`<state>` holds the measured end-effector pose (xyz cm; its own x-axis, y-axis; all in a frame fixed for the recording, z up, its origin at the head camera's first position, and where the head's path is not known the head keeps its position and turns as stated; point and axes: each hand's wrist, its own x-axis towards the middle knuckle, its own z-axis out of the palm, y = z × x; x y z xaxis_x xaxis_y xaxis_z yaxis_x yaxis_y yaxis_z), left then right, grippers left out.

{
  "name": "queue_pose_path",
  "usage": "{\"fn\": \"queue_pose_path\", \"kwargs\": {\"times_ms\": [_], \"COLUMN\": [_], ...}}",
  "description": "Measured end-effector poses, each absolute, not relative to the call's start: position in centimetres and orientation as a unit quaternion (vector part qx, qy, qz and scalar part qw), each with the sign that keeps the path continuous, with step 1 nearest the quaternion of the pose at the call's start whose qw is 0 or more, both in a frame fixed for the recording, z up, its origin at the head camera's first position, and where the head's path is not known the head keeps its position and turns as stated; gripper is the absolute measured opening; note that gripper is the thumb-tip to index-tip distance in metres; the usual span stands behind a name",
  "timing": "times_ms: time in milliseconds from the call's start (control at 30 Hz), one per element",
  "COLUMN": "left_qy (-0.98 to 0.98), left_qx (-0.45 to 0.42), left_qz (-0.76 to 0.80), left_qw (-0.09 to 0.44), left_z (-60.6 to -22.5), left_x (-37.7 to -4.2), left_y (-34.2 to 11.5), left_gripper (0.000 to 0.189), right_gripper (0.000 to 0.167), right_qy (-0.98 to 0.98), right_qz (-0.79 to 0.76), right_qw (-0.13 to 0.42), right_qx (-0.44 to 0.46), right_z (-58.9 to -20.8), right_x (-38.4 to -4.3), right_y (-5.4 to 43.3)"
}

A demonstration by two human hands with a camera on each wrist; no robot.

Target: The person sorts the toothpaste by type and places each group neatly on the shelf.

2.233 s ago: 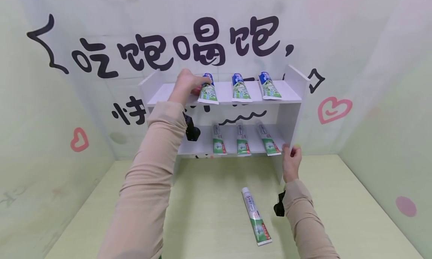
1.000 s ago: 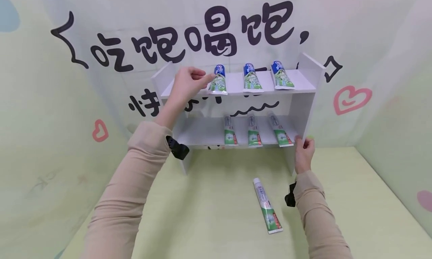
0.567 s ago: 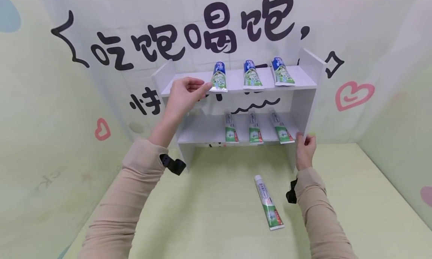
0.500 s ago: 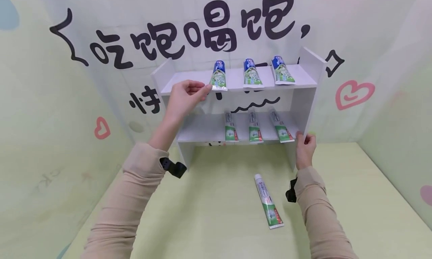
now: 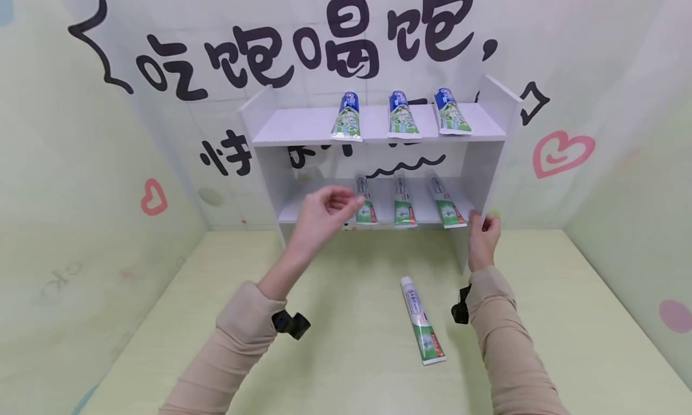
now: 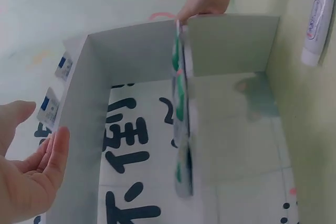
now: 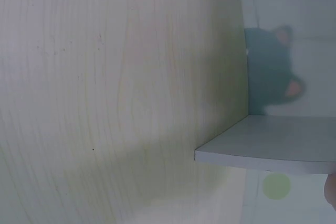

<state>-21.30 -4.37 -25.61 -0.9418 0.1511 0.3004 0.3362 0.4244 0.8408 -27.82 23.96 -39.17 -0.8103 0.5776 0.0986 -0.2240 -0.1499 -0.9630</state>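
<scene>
My left hand (image 5: pixel 322 218) is held in the air before the left part of the white two-tier shelf (image 5: pixel 303 125), fingers loosely bent and holding nothing. Its fingertips overlap the leftmost green-and-white toothpaste tube (image 5: pixel 368 211) on the lower tier; in the left wrist view thumb and fingers are spread apart. At the right side panel (image 5: pixel 478 175), my right hand (image 5: pixel 483 242) grips the front edge. Blue-and-green toothpaste tubes lie in a row on the upper tier: left (image 5: pixel 346 119), middle (image 5: pixel 402 119) and right (image 5: pixel 452 116). Two more green-and-white tubes (image 5: pixel 404 209) share the lower tier.
One green-and-white toothpaste tube (image 5: pixel 423 325) lies on the pale table (image 5: pixel 351 367) in front of the shelf, cap end toward it. Behind the shelf stands a wall (image 5: pixel 178 18) with large black lettering; side walls close in left and right.
My left hand has left the upper tier's left tube, which it was touching, and come down to the lower tier's height. My right hand keeps its hold on the side panel.
</scene>
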Motion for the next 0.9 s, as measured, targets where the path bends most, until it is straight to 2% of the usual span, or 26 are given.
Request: {"fn": "queue_pose_path", "kwargs": {"times_ms": [433,733,800,900], "left_qy": [-0.897,-0.902,-0.901,-0.900], "left_qx": [-0.154,-0.145,-0.149,-0.154], "left_qz": [-0.413,-0.400,-0.400,-0.400], "left_qw": [-0.027,-0.069,-0.073,-0.080], "left_z": [-35.2,-40.0,-40.8,-41.6], "left_x": [-21.3,-21.5,-21.3,-21.1], "left_y": [-0.1,1.6,1.9,2.4], "left_gripper": [0.047,0.052,0.049,0.035], "right_gripper": [0.016,0.018,0.019,0.018], "right_qy": [-0.586,-0.591,-0.594,-0.596], "right_qz": [0.740,0.743,0.742,0.741], "right_qw": [0.291,0.276,0.272,0.270], "right_qx": [-0.152,-0.151,-0.152,-0.150], "right_z": [-39.8,-40.0,-40.0,-40.0], "right_x": [-28.3,-28.3,-28.3,-28.2], "right_y": [24.1,24.1,24.0,24.0]}}
